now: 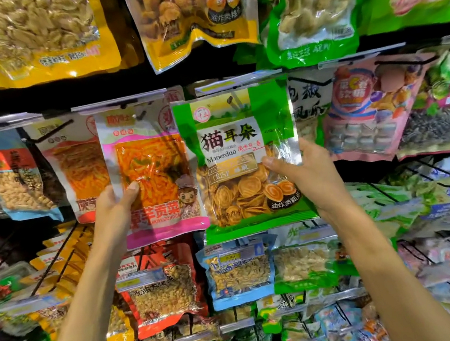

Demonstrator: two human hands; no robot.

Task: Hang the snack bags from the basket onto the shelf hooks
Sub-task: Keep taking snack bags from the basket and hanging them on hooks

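Bright overhead light, foil glare, blurred and warped edges.

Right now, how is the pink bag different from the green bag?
The pink bag shows orange strips; the green bag shows round swirly crisps. The left hand holds the pink bag by its left edge; the right hand holds the green bag by its right edge. Both are upright, side by side, with clear windows.
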